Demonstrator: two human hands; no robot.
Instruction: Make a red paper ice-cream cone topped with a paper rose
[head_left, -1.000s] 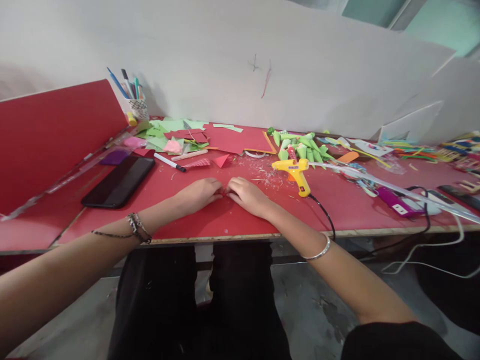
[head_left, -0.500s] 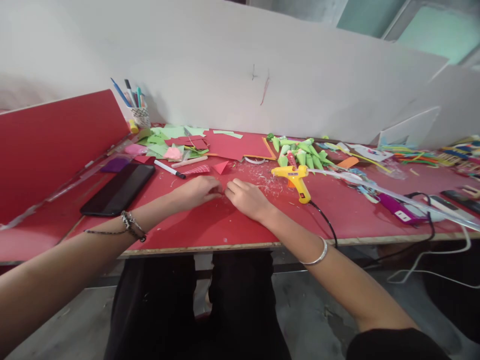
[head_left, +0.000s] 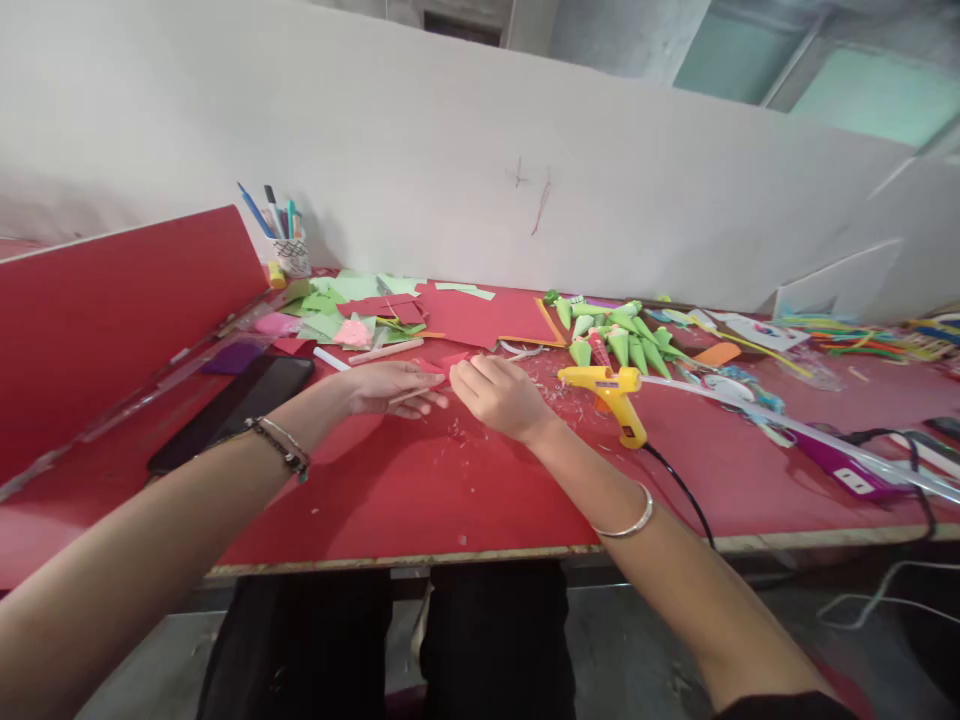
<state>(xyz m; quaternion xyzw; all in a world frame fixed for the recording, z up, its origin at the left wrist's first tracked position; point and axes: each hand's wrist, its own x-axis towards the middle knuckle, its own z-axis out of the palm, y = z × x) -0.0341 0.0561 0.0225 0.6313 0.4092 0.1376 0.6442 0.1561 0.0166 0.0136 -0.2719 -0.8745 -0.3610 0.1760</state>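
Hands: left hand [head_left: 401, 388] has its fingers loosely spread, the tips pointing toward the other hand. What looks like a thin pale stick [head_left: 409, 396] lies along them; whether it is gripped cannot be told. Right hand [head_left: 499, 396] has its fingers curled narrow, tips drawn together close to the left fingertips; anything pinched there is hidden.

Work location: a red paper piece [head_left: 454, 360] shows just beyond the right fingertips. Contact with it cannot be confirmed.

Done, as far as visible: a heap of green paper cones [head_left: 619, 343] lies to the right of and beyond the right fingers, already shaped. One red patterned cone [head_left: 598, 348] sits among them. Shaping of these is judged complete; use of glue on them cannot be read.

Left, by judgement: the piece at the fingers appears unfinished, handling being in hand. Flat stock remains beyond the fingertips: a red paper sheet [head_left: 487, 315] and, farther left, green paper scraps [head_left: 326, 300]. How many pieces are outstanding is not determinable.

Equipment: yellow glue gun [head_left: 611, 395] rests to the right of the right fingers, well apart from them, nozzle toward the hands, not held. White marker [head_left: 330, 358] lies just left of the left fingers.
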